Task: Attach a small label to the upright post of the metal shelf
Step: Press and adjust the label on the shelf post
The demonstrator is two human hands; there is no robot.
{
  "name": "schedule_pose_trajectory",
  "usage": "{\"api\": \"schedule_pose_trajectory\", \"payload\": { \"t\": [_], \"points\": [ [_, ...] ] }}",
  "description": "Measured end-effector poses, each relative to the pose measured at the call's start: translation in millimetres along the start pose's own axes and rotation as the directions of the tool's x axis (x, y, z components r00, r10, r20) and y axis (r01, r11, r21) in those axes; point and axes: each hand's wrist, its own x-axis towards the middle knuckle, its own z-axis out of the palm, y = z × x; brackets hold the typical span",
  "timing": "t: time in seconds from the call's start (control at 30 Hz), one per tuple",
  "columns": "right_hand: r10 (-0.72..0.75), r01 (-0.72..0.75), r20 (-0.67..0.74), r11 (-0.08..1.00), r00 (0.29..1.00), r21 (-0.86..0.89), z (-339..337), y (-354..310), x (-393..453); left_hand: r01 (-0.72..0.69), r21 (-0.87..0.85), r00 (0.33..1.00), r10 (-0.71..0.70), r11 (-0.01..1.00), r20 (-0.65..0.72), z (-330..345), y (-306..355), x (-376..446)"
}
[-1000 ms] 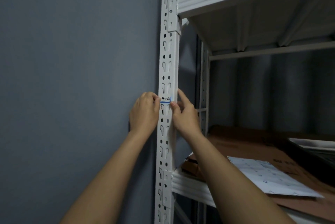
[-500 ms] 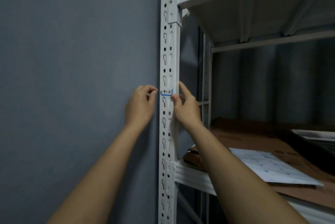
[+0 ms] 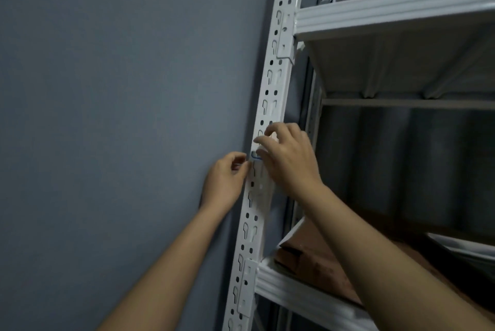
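Two hands: both raised at the middle of the frame, one on each side of the white post.
Post (image 3: 263,121): white perforated metal upright with keyhole slots and round holes, running from the top centre of the frame down to the bottom centre, leaning slightly in this wide view.
Label (image 3: 255,156): small white tag with a blue edge, lying on the front face of the post at mid-height; only its left part shows, the rest is hidden by the right hand's fingers, and any writing is too blurred to read.
Left hand (image 3: 225,179): just left of the post, fingers curled with thumb and forefinger drawn together near the label's left edge; whether they pinch something thin or touch the label cannot be told through the blur.
Right hand (image 3: 288,159): lies across the front of the post from the right, fingers loosely spread and bent, fingertips on the post face at and just above the label.
Upper shelf (image 3: 388,13): white ribbed beam in the upper right of the frame, hooked into the post.
Lower shelf (image 3: 289,287): white beam at lower right, carrying brown cardboard (image 3: 316,250) behind the right forearm.
Wall (image 3: 120,102): plain grey-blue, filling the left half of the frame.
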Motion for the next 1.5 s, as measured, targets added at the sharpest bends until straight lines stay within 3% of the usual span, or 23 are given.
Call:
{"api": "schedule_pose_trajectory", "payload": {
  "t": [0.07,0.2,0.43,0.53,0.8,1.17,1.4,1.5],
  "points": [
    [-0.137,0.145,0.124,0.987,0.983,-0.061,0,7,16,-0.017,-0.028,0.999,0.018,0.999,0.027,2,1,-1],
    [-0.302,0.351,0.386,0.934,0.872,-0.061,-5,12,36,-0.020,-0.074,0.999,0.023,0.997,0.049,5,-3,-1],
    [-0.430,0.526,0.484,0.848,0.762,-0.074,-8,10,48,0.101,-0.215,0.995,-0.096,0.971,0.034,14,-10,6],
    [-0.452,0.573,0.543,0.816,0.708,-0.067,-11,8,52,0.173,-0.375,0.984,-0.148,0.911,0.095,15,-13,12],
    [-0.415,0.595,0.632,0.799,0.655,-0.092,-12,-1,58,0.222,-0.427,0.974,-0.184,0.876,0.130,16,-10,12],
    [-0.398,0.558,0.605,0.824,0.689,-0.094,-12,3,49,0.266,-0.458,0.961,-0.197,0.848,0.195,13,-7,7],
    [-0.357,0.479,0.611,0.877,0.706,-0.042,-13,5,47,0.254,-0.422,0.961,-0.177,0.870,0.213,11,-6,8],
    [-0.293,0.364,0.612,0.931,0.734,0.010,-18,6,50,0.227,-0.386,0.968,-0.162,0.894,0.193,12,-5,7]
  ]
}}
